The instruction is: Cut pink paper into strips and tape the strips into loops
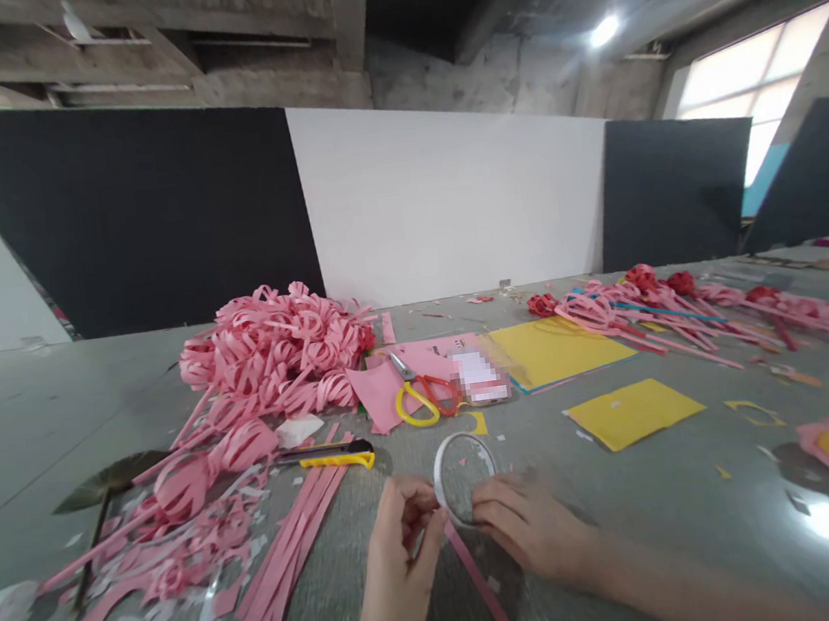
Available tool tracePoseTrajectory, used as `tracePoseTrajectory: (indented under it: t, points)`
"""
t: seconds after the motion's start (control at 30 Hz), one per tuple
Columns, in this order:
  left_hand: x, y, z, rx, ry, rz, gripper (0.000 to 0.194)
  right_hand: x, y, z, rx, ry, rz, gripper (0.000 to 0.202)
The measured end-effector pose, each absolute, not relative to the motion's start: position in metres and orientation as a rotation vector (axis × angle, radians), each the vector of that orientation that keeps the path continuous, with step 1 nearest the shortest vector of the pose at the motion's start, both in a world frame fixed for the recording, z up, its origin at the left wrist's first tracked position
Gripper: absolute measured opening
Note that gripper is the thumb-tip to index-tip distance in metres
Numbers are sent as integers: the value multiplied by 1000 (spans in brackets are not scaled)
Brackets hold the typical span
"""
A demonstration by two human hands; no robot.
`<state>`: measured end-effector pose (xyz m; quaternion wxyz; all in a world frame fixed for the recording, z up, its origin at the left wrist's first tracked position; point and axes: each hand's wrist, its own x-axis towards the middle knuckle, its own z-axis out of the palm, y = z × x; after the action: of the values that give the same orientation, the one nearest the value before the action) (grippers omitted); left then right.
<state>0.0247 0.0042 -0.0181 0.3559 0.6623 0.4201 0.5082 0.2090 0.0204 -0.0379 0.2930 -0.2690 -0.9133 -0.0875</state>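
Observation:
My left hand (400,564) is closed in a pinch at the left edge of a thin white ring that looks like a roll of tape (460,436). The upper end of a pink paper strip (486,592) meets its fingertips. My right hand (523,524) grips the roll's lower right side, its fingers curled and partly hidden. The roll stands upright, with its opening facing me. Beyond it lie scissors (417,403) with yellow and red handles, and a yellow box cutter (337,453) is to the left.
Curled pink paper strips (276,353) are heaped at the back left. Flat pink strips (287,568) and scraps lie in front of them. A blurred phone (479,375), yellow paper sheets (563,351) and pink paper flowers (655,296) lie farther back and right. Boards (453,195) stand behind.

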Motion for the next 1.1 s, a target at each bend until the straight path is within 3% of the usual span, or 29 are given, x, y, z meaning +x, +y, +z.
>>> tracePoseTrajectory:
  t: [0.3,0.53,0.77,0.97,1.1]
  points:
    - [22,3,-18,1900,1148,1381,11,208,14,-34,-1014,-2233,-285,13]
    - [25,-5,-16,2196,1067,1181,13,206,17,-39,-1199,-2115,-151,15]
    - [24,-8,-25,2311,948,1039,15,205,11,-29,-1153,-2298,10,43]
    - [25,-7,-31,2318,1040,1037,11,198,8,-22,-883,-2287,233,11]
    - [23,-9,-31,2481,1344,929,30,201,16,-25,-1065,-2099,282,11]
